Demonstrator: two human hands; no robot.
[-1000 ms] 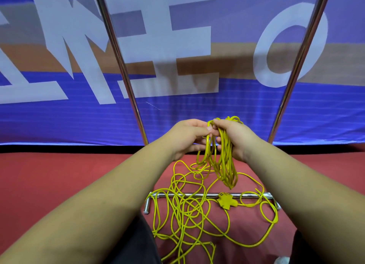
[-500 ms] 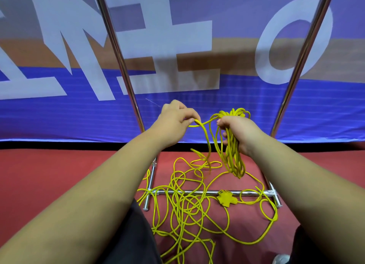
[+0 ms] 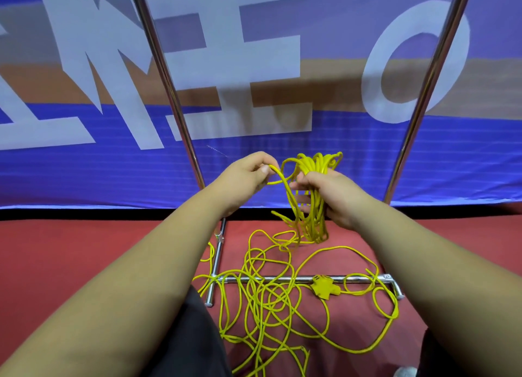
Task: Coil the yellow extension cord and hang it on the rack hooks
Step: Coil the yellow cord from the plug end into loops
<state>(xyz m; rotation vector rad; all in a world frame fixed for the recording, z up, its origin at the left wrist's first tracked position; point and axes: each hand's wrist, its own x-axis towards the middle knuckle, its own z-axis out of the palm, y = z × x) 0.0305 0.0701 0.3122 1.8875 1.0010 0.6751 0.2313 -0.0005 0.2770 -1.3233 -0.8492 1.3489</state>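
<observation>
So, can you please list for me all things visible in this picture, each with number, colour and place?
cord: one, yellow, some loops bundled in the right hand, the rest tangled on the floor across the rack's low bar
socket block: one, yellow, on the floor at the low bar
rack: one, shiny metal, two slanted poles in front of the banner, low bars on the floor
banner: one, blue and tan with white letters, behind the rack
floor: red, under everything
trousers: dark, bottom edge
left hand: pinches one strand of the cord
right hand: grips the bundle of loops
</observation>
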